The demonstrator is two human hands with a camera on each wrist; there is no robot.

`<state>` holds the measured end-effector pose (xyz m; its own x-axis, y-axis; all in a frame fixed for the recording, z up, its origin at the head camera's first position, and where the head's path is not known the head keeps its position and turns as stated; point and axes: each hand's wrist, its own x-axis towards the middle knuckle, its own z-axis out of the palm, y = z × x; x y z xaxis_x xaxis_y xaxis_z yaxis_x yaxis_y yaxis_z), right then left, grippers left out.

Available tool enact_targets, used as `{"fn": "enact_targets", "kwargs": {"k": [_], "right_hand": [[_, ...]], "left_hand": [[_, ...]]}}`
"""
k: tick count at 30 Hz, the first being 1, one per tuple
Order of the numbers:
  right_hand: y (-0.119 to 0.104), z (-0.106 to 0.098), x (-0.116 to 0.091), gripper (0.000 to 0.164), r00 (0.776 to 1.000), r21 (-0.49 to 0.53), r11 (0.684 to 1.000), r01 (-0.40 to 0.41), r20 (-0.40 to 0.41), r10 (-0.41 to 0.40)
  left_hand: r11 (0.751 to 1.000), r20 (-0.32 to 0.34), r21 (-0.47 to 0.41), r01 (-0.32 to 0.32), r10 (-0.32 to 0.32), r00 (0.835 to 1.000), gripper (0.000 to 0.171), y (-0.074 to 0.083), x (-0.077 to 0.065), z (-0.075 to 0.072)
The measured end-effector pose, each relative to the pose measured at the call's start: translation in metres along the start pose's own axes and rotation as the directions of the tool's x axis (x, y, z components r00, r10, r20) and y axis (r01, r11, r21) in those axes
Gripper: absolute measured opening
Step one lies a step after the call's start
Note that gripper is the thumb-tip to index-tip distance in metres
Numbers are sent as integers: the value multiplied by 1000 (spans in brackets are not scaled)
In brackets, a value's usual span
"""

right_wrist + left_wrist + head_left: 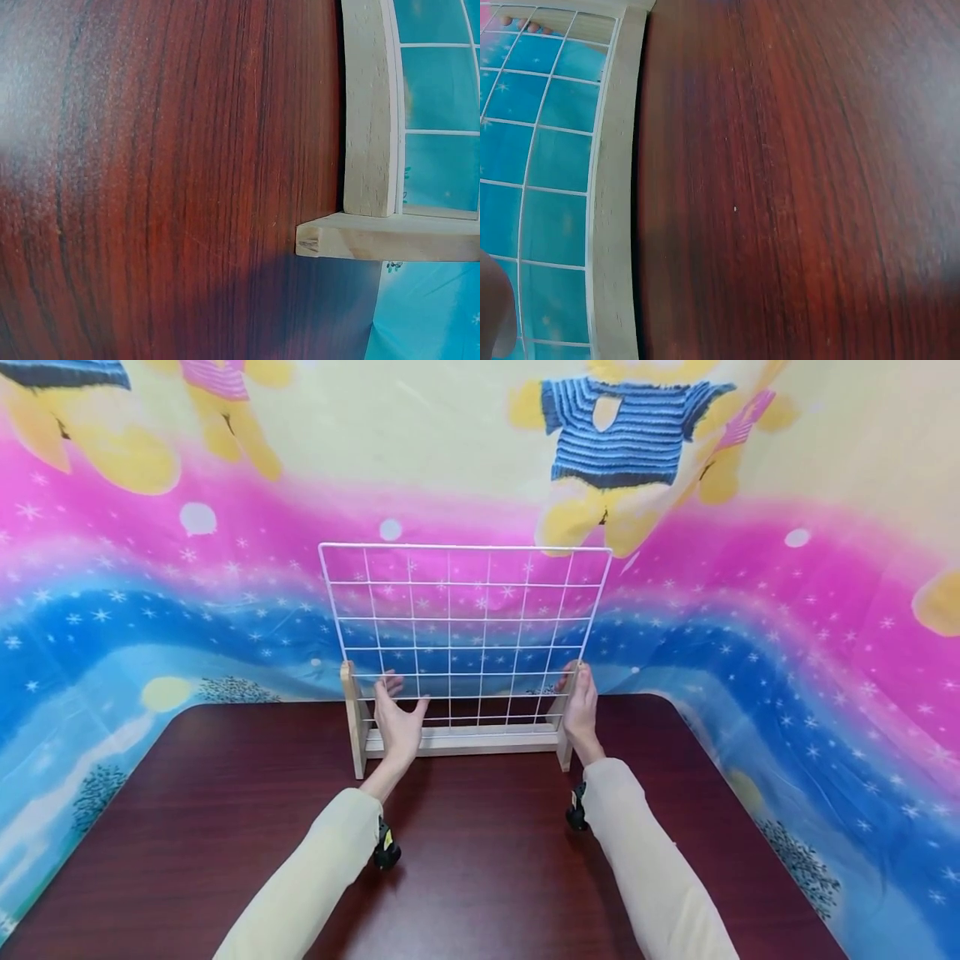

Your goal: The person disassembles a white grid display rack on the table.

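A white wire grid rack stands upright in a wooden stand, whose crossbar joins two side posts. My right hand grips the right post, its fingertips curled onto the inner side in the left wrist view. My left hand is beside the left post, in front of the grid, with fingers and thumb spread apart. Whether it touches the wire cannot be told. At the left edge of the left wrist view, only part of the left hand shows. The right wrist view shows the post's foot and crossbar, without the hand.
The rack stands near the back of a dark red wood-grain table. A printed curtain with bears and snowflakes hangs close behind and along both sides. Small black wrist cameras hang under the sleeves.
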<state>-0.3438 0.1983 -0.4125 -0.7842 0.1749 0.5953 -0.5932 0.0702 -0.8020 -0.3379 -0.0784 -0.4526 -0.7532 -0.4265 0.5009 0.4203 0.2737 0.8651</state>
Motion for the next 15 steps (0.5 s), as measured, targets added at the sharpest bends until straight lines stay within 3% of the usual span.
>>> {"fn": "enact_targets", "kwargs": {"k": [6,15], "right_hand": [[-2,1,0,41,1000,-8,1000,-4,11,4],[-2,-1,0,41,1000,21,1000,-1,22,1]], "left_hand": [[999,-1,3,-49,49,999,65,0,4,0],[1000,-4,-9,-25,25,1000,56,-1,5,1]]}}
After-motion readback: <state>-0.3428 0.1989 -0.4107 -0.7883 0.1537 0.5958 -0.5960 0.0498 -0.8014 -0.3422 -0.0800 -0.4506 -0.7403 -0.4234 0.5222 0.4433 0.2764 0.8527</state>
